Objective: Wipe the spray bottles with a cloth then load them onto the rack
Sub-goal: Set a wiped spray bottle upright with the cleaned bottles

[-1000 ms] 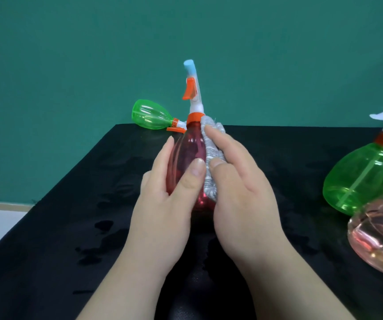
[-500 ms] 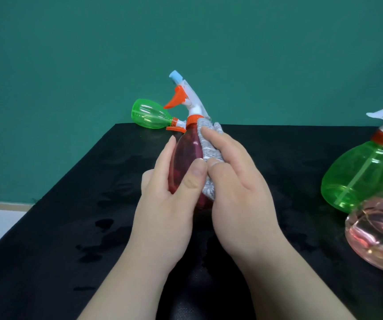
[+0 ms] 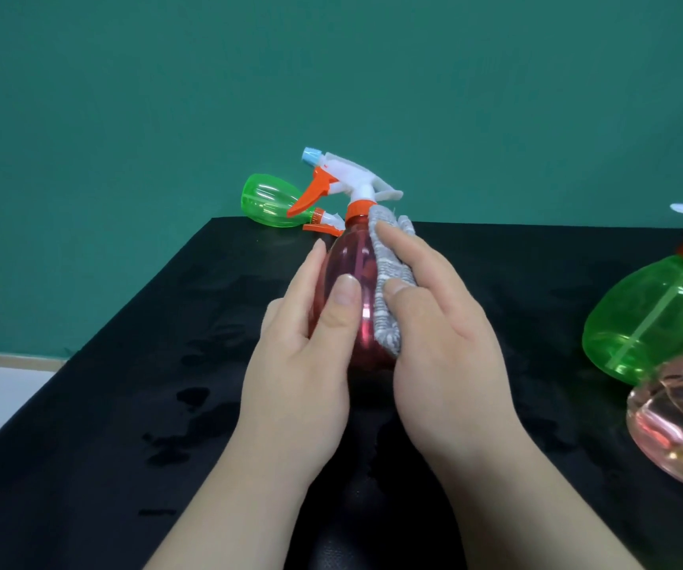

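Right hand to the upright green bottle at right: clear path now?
Likely yes: only bare table lies between the right hand and the upright green bottle. The hand is busy, though, holding the cloth against the red bottle.

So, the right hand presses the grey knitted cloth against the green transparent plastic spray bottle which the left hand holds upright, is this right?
Not fully. The bottle is the red transparent plastic spray bottle, not a green one. The head view shows the left hand holding it upright while the right hand presses the grey knitted cloth against it.
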